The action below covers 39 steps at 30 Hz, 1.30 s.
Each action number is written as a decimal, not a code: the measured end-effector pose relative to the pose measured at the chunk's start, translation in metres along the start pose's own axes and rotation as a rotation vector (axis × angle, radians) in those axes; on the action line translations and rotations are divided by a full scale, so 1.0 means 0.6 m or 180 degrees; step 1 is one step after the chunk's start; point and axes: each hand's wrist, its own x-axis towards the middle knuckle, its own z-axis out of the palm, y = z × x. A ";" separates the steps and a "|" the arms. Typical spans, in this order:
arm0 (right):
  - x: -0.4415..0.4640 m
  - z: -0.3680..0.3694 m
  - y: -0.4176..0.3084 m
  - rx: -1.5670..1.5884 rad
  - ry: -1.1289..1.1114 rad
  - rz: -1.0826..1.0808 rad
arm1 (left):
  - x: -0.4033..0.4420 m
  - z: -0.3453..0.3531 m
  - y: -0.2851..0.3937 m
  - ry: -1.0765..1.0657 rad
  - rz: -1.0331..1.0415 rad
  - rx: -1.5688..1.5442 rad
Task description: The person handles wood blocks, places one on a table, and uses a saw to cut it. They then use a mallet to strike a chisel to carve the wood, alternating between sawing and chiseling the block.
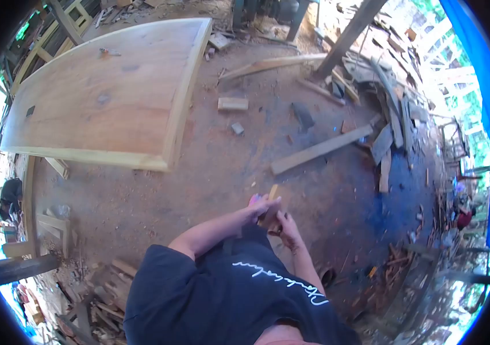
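Both of my hands are close together in front of my waist, near the lower middle of the head view. My left hand [264, 207] is closed around a narrow, light yellow strip that looks like wood [274, 191], its end standing up past the fingers. Just below and to the right, my right hand [289, 231] has its fingers curled against a small brownish piece [270, 218] between the hands. Its kind is too small and partly hidden to make out. Something pinkish shows beside my left hand.
A large wooden panel [107, 98] with pale edges stands raised at upper left. A beam [321, 150] and a short block [233, 104] lie on the dirt floor ahead. Scrap wood is heaped at right and lower left, around a post [351, 37]. A blue tarp [489, 115] hangs at far right.
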 end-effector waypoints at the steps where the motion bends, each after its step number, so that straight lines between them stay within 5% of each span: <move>1: 0.032 -0.008 -0.042 -0.0028 -0.0003 -0.0042 | 0.042 -0.002 0.028 0.0022 0.0088 -0.0008; 9: 0.215 -0.066 -0.287 -0.0643 -0.0175 0.0073 | 0.147 0.001 0.254 0.0329 -0.0114 -0.0216; 20: 0.610 0.013 -0.609 -0.1750 -0.0701 -0.0098 | 0.372 -0.189 0.586 0.0417 -0.0083 -0.1446; 26: 0.788 0.069 -0.831 -0.2400 -0.0697 -0.0467 | 0.511 -0.311 0.781 -0.0096 0.0270 -0.1152; 30: 0.851 0.125 -0.947 -0.2227 -0.0848 -0.0413 | 0.478 -0.297 0.933 0.0638 0.0450 -0.1429; 39: 1.056 0.202 -1.081 -0.1515 -0.2062 0.0990 | 0.536 -0.365 1.064 0.0888 0.1062 -0.2024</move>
